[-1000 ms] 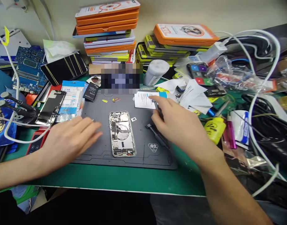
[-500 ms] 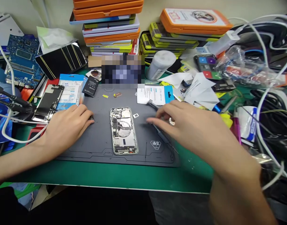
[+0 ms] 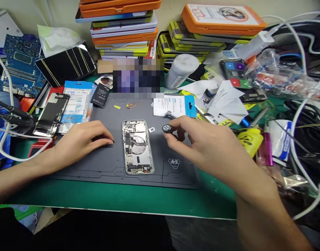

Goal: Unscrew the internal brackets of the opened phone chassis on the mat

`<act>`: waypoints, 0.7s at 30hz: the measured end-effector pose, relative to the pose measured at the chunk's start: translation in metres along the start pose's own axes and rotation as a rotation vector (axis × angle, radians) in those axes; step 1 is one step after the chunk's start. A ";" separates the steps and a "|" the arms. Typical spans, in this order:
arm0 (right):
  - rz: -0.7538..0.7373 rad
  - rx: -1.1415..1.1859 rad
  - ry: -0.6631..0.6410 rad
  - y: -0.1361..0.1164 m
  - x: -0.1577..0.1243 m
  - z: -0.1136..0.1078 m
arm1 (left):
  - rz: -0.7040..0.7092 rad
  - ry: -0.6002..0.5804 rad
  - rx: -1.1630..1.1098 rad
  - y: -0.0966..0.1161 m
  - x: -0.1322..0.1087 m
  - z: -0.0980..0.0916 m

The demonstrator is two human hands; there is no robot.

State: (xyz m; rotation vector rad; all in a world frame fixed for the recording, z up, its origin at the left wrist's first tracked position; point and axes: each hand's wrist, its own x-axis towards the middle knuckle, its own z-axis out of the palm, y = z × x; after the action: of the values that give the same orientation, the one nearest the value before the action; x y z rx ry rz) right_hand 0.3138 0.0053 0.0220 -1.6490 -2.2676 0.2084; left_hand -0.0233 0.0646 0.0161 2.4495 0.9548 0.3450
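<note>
An opened phone [image 3: 138, 148], its inner parts exposed, lies upright on the dark grey work mat [image 3: 102, 164] between my hands. To its right, my right hand [image 3: 189, 137] is closed around a screwdriver whose round cap [image 3: 166, 129] shows at my thumb and index finger; its shaft is hidden. Left of the phone my left hand [image 3: 88, 143] hovers low over the mat, its fingertips pinched on a tiny dark piece too small to make out. A small white SIM tray [image 3: 151, 130] sits beside the phone's upper right edge.
A phone screen [image 3: 51, 113] and a black battery [image 3: 100, 94] lie at the left. Another tool [image 3: 170, 114] rests by a white-and-blue packet [image 3: 174, 105]. Stacked orange cases [image 3: 120, 8], a white canister [image 3: 182, 71] and white cables [image 3: 295, 122] surround the mat.
My right hand has picked up the screwdriver from the mat and turned its cap toward me. My left hand has shifted right, toward the phone, with the tiny dark piece.
</note>
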 end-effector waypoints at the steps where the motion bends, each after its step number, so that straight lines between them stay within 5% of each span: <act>1: -0.010 0.007 0.015 0.000 -0.001 0.001 | 0.010 0.020 0.025 -0.002 0.000 0.000; 11: 0.047 0.046 -0.031 -0.003 0.002 0.007 | 0.082 -0.006 0.091 -0.012 -0.003 0.002; 16: 0.113 -0.159 -0.090 0.001 0.002 0.015 | 0.084 -0.023 0.146 -0.012 -0.004 0.004; 21: 0.277 -0.267 -0.035 0.002 0.004 -0.004 | 0.070 -0.028 0.169 -0.015 -0.003 0.005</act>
State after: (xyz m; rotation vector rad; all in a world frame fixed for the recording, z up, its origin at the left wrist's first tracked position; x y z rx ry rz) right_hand 0.3161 0.0095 0.0262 -2.1115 -2.1600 -0.0040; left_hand -0.0322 0.0700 0.0034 2.6384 0.9211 0.2623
